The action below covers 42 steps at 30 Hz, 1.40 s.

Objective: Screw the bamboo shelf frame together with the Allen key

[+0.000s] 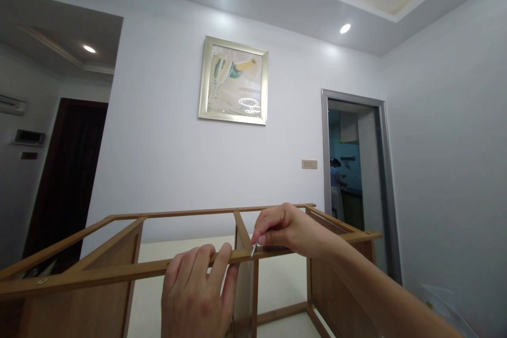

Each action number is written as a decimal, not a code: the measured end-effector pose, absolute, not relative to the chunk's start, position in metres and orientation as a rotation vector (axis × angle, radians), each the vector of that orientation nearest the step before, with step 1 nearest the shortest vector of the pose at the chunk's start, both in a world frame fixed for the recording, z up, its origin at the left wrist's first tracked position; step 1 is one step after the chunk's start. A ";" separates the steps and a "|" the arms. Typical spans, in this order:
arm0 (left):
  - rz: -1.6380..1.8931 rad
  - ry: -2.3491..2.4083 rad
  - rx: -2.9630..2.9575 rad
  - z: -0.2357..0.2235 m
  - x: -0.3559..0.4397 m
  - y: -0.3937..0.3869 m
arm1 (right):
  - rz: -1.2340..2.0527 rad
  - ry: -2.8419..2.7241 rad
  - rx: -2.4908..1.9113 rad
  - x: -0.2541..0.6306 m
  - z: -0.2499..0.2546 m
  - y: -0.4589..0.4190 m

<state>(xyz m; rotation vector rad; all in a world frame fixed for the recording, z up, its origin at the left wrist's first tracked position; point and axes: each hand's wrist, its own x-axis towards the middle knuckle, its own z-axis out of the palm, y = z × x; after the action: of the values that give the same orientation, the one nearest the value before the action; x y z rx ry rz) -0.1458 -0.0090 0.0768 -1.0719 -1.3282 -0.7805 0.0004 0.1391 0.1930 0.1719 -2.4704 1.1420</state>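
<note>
A brown wooden frame, apparently a piece of furniture, spans the lower view, with a long front rail [119,273] running across it. My left hand [200,288] is closed over this rail, fingers on top and thumb below. Just to its right, my right hand [281,227] pinches a thin silver hex key [254,249]. The key's lower end touches the rail where a crosspiece [242,229] meets it. My fingers hide the upper part of the key. At the rail's left end a small round metal fitting [43,281] shows.
Wooden panels [79,303] stand inside the frame at left and right. Behind it is a white wall with a framed picture [233,80]. A grey doorway [325,169] at right shows another person [336,185] in the room beyond. Clear plastic [446,303] lies at lower right.
</note>
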 end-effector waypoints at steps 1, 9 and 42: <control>-0.781 -1.329 -1.071 0.077 -0.146 -0.009 | 1.116 -2.498 0.195 0.001 0.194 0.141; -0.778 -1.325 -1.070 0.077 -0.147 -0.009 | 1.084 -2.620 0.355 -0.005 0.201 0.151; -0.736 -1.300 -1.061 0.077 -0.149 -0.010 | 1.213 -2.578 -0.050 -0.027 0.194 0.134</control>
<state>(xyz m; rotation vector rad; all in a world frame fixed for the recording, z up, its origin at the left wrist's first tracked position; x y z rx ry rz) -0.1485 -0.0097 0.0771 -1.0607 -1.3003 -0.7361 -0.0268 0.1337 0.1938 -0.0504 -2.5781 1.2127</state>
